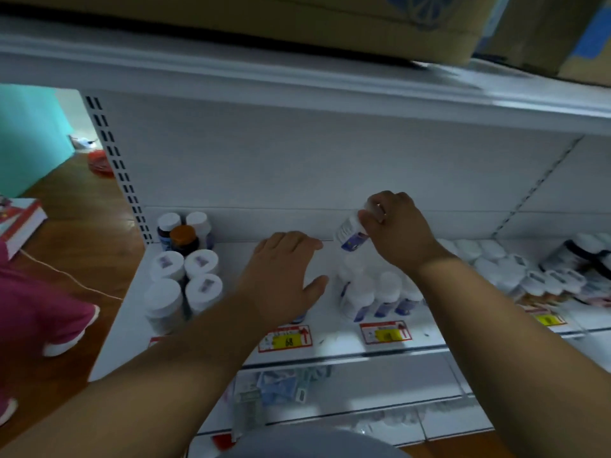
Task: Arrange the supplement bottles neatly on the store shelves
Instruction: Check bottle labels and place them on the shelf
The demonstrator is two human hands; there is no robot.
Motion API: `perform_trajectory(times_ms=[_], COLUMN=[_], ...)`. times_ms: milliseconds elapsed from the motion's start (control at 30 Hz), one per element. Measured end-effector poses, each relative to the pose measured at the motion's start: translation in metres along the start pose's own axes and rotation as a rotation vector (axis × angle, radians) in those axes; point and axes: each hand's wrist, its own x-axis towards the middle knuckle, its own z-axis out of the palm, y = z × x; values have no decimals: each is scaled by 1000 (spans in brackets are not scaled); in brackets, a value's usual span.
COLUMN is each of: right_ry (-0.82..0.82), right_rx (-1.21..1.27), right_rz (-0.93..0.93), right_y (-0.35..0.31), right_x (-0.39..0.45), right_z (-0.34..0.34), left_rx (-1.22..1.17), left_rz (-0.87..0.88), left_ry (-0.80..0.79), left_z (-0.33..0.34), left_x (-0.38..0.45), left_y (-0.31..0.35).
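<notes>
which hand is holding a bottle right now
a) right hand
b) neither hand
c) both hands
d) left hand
a: the right hand has its fingers curled round a tilted white bottle lifted above the cluster of white-capped bottles, while the left hand lies flat and spread over the shelf with nothing seen in its grip.

Single head-worn view only; no second view to compare. Looks forward and steeply down from above both forearms, close to a white store shelf [231, 325]. Left hand [281, 276] and right hand [396, 229] near frame centre. Wide-angle bend at the edges. Upper shelf [297, 77] overhead; wooden floor [72, 226] left of the hands.
</notes>
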Motion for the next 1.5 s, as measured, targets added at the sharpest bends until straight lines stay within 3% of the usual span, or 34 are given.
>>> perform_trajectory(times_ms=[67,233,400,500,767,1000,1167,1333,1500], right_ry=[-53,-138,-441,-528,-585,-508,-368,-375,-439], right_rx=[31,6,-9,-42,-16,13,183,306,325], right_rz=[79,-46,-104,-141,-177,-187,-228,-295,-343], right_y=[26,65,81,82,89,86,43,-41,-144], right_x=[1,8,5,3,1,2,11,17,37], right_z=[-4,-10,18,32,41,35,40,68,109], left_rx=[-10,-20,72,134,161,118,144,215,236], left_rz=[-11,-31,-212,-268,-300,-274,-328,-469,-475], left_ry=[6,-42,-309,-381,-307,-257,-73,-4,47], left_z=[15,50,89,101,112,101,52,-9,-62], left_x=[10,32,43,50,46,43,20,-20,-58], left_y=[19,58,81,90,92,85,54,-4,-68])
